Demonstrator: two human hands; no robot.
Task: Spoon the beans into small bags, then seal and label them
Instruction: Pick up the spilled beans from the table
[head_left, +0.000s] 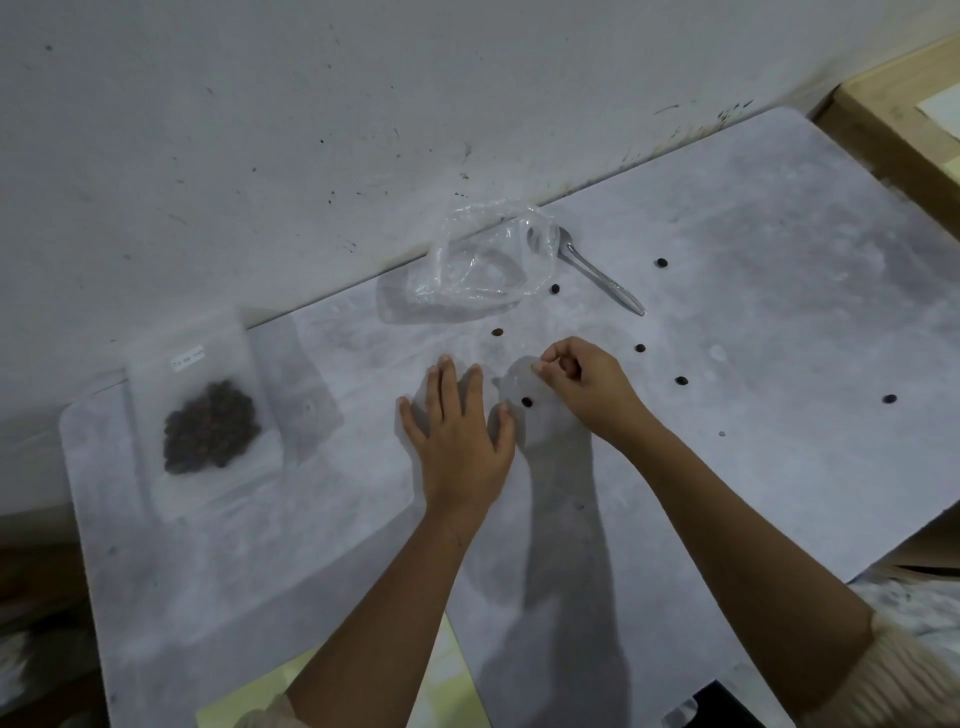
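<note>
At nine o'clock on the bench (779, 467) lay a filled bag (208, 415), labelled. The left hand (457, 441) pressed flat, fingers straight. The right hand (582, 384) pinched what looked like a clear small bag (511, 382) holding one bean (527, 401). Loose beans (681, 381) lay toward three o'clock, the spoon (597, 273) at one. Filling seemed barely begun, and gathering the strays probably came next.
</note>
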